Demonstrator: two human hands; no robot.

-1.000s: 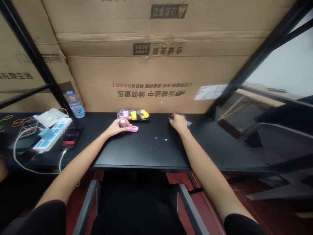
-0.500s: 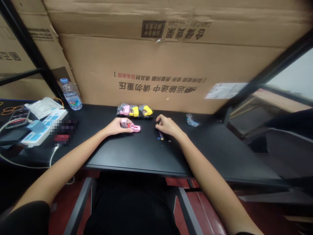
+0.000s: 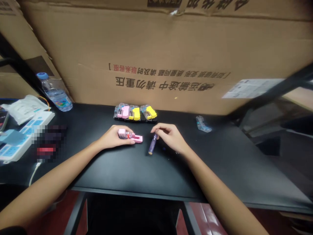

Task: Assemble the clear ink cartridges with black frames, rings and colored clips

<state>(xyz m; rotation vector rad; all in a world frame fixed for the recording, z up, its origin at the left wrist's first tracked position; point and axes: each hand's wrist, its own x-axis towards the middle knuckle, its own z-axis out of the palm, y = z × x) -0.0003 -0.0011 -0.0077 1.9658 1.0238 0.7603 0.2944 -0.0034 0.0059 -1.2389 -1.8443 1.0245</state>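
Observation:
My left hand (image 3: 111,137) rests on the black desk (image 3: 137,169) with its fingers curled round a small pink plastic piece (image 3: 132,136), which lies on the desktop. A short way to its right, my right hand (image 3: 171,136) pinches a slim purple tube (image 3: 152,144) by its upper end, the lower tip pointing down at the desk. Behind both hands, against the cardboard, stands a row of pink and yellow plastic pieces (image 3: 135,112).
A big cardboard box (image 3: 171,49) walls off the back of the desk. At the left are a water bottle (image 3: 54,93), a white power strip (image 3: 22,135) and a white packet (image 3: 23,107). A small clear bag (image 3: 202,124) lies at the right.
My right hand came back from the small clear bag at the right and now holds the purple tube near my left hand. The camera tilted down and closer. My left hand stayed on the pink piece.

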